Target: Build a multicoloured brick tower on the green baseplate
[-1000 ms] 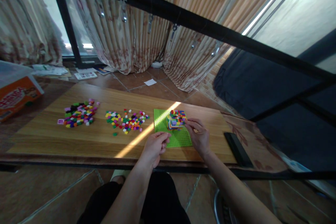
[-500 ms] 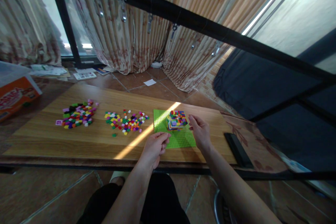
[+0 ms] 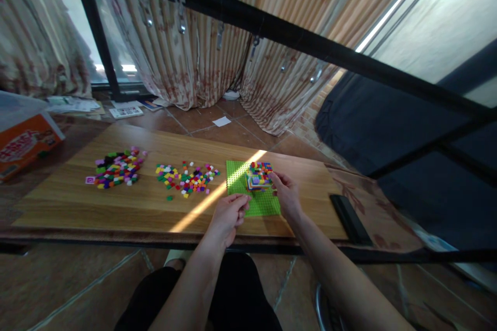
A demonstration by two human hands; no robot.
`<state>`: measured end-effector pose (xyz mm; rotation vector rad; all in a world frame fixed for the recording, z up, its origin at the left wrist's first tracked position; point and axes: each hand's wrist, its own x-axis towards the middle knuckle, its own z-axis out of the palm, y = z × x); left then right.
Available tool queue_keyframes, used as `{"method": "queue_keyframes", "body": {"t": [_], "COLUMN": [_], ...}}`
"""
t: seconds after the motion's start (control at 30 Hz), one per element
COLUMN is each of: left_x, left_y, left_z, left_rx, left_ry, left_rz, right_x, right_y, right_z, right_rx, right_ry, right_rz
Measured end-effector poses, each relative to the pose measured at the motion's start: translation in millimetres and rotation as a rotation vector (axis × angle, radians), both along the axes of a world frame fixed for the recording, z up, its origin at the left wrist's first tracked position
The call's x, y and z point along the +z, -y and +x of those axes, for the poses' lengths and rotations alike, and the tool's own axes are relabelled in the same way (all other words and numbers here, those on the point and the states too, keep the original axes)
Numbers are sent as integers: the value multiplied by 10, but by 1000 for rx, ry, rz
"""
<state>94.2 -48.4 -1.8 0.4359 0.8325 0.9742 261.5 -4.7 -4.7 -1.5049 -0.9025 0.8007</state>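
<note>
A block structure of many colours [image 3: 259, 176] stands on a green studded baseplate [image 3: 260, 206]. My right hand [image 3: 286, 194] is at the structure's right side, fingers closed together at its edge; whatever they pinch is too small to make out. Just in front of the structure, over the baseplate's near left part, is my left hand [image 3: 231, 212]. Its thumb and fingers are pressed together, and I cannot see what is between them. To the left lie a pile of small loose bricks [image 3: 196, 180] and a second pile of bricks [image 3: 118, 168] farther off.
The wooden table [image 3: 147, 212] carries everything. A black oblong case [image 3: 350, 219] lies at the right on a brown patterned cloth [image 3: 382, 212]. At the far left stands an orange box [image 3: 29, 145]. A dark rail [image 3: 240, 13] crosses above, before the curtains [image 3: 209, 72].
My right hand has moved left, onto the right edge of the block structure. My left hand has stayed nearly in place, still closed.
</note>
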Motion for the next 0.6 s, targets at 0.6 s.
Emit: {"method": "queue_keyframes", "body": {"t": [0.6], "left_x": [242], "left_y": [-64], "left_z": [-92], "left_rx": [150], "left_ry": [559], "left_rz": [-79], "right_x": [339], "right_y": [614], "right_z": [-370], "right_rx": [370], "right_ry": [678], "right_rz": [331]}}
